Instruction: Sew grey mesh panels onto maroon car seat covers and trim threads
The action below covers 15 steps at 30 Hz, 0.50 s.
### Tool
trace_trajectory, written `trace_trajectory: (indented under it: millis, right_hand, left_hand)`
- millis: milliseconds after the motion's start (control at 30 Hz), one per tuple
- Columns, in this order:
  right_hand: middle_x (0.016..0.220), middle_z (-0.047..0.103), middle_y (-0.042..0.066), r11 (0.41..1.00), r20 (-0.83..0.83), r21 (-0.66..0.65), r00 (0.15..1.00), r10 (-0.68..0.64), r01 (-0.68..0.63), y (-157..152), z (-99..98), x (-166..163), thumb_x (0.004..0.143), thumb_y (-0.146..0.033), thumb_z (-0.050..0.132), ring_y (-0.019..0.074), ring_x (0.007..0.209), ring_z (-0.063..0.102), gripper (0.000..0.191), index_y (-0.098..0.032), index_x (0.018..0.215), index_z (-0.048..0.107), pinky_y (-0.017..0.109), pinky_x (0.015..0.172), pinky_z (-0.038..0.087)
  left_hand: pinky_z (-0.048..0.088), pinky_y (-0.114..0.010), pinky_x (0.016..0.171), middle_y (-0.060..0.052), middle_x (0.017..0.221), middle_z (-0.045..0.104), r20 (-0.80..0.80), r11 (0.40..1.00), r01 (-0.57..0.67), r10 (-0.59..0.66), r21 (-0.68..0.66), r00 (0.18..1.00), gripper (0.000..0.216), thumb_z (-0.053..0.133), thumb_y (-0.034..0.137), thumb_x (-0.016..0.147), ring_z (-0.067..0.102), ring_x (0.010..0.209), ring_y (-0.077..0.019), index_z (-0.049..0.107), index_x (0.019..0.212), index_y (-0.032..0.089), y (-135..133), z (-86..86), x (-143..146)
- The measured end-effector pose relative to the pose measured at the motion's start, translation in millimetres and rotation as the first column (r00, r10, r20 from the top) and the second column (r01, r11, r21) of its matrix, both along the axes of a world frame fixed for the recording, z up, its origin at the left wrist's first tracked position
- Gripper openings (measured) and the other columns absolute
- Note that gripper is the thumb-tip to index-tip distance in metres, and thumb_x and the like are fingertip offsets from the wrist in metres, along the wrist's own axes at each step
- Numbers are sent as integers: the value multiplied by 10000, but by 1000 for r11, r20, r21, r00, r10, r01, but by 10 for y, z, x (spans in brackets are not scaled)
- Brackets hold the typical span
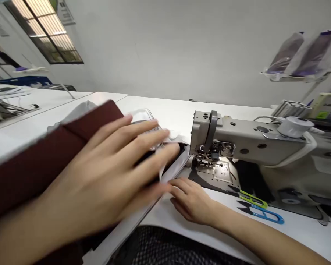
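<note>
My left hand (116,165), blurred by motion, reaches across the work with its fingers stretched out and apart. Beneath it lies a dark opening edged by a white strip (172,171), part of a sewn piece whose kind I cannot make out. A stiff maroon panel (99,114) stands along its left side. My right hand (191,198) is at the near edge of the white strip, fingers curled against it; the thumb is mostly hidden. Just right of the piece's far end is the sewing machine (237,140), its needle area lit.
Yellow-green thread snips (253,198) and blue thread snips (264,213) lie on the white table (160,217), right of my right hand. Bagged thread cones (298,57) sit on a stand at upper right. Another machine (0,106) is at far left. A white wall (168,48) closes the back.
</note>
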State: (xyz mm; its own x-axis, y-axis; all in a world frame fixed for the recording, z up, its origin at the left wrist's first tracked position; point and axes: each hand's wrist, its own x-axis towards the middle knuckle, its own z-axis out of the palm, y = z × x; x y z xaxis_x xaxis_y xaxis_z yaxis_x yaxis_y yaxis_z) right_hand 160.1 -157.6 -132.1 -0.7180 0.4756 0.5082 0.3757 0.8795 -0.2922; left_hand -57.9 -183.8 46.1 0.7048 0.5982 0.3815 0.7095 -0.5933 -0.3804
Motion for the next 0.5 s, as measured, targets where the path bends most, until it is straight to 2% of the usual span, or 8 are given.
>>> trace_trajectory:
  millis: [100, 133, 200, 267, 300, 400, 433, 500]
  right_hand:
    - [1390, 538, 150, 998, 88, -42, 995, -39, 43, 56, -55, -242, 946, -216, 515, 271, 1292, 469, 434, -121, 1369, 490, 456, 1087, 441]
    - [1443, 497, 156, 996, 128, -53, 990, -66, 73, 86, -117, -313, 945, -281, 549, 304, 1351, 414, 484, -124, 1397, 472, 513, 1123, 392]
    - [1507, 436, 160, 992, 202, -56, 975, -97, 110, 140, -260, -433, 936, -423, 583, 376, 1417, 319, 588, -140, 1434, 449, 630, 1144, 298]
    - [1522, 423, 160, 993, 244, -44, 965, -92, 106, 184, -364, -525, 931, -502, 574, 426, 1436, 267, 628, -143, 1434, 460, 702, 1129, 243]
    - [1513, 439, 156, 995, 249, -40, 965, -80, 92, 202, -385, -563, 935, -499, 570, 427, 1434, 273, 607, -139, 1416, 481, 709, 1125, 241]
    - [1429, 536, 146, 999, 152, -35, 988, -20, 25, 258, -318, -647, 959, -397, 554, 312, 1370, 415, 472, -111, 1335, 546, 560, 1140, 353]
    - [1401, 561, 143, 1000, 76, -14, 997, -8, 9, 281, -267, -669, 966, -352, 539, 270, 1352, 439, 428, -103, 1315, 556, 493, 1138, 382]
    - [1396, 558, 155, 997, -113, 48, 992, -47, 53, 348, -158, -708, 974, -278, 502, 229, 1373, 410, 401, -77, 1318, 541, 416, 1152, 383]
  left_hand:
    - [439, -462, 776, -98, 809, 661, -229, 976, -134, 171, 170, 958, 606, 327, 580, 980, 623, 714, -263, 551, 1328, 136, 379, -21, 154]
    - [422, -436, 716, -82, 691, 621, -289, 964, -195, 242, 181, 926, 616, 322, 570, 983, 583, 608, -248, 585, 1269, 92, 498, -36, 194]
    - [390, -416, 672, -50, 565, 533, -354, 946, -269, 317, 179, 880, 498, 343, 457, 995, 505, 502, -220, 669, 1030, 83, 688, -44, 238]
    - [388, -435, 711, -66, 587, 515, -366, 941, -268, 329, 208, 870, 376, 356, 234, 966, 531, 576, -236, 645, 755, 121, 815, -12, 230]
    - [393, -456, 757, -92, 662, 549, -368, 940, -241, 318, 240, 874, 350, 359, 143, 928, 569, 685, -263, 619, 696, 131, 858, 13, 209]
    - [389, -480, 882, -137, 952, 620, -401, 929, -171, 301, 329, 865, 260, 398, 56, 869, 565, 980, -309, 643, 817, 128, 924, 65, 107]
    - [395, -464, 878, -137, 979, 624, -424, 931, -169, 302, 324, 854, 235, 415, 69, 874, 561, 986, -303, 643, 874, 125, 931, 59, 67]
    - [405, -431, 811, -128, 903, 632, -451, 940, -193, 307, 282, 838, 203, 437, 102, 889, 565, 916, -289, 635, 930, 119, 934, 0, -15]
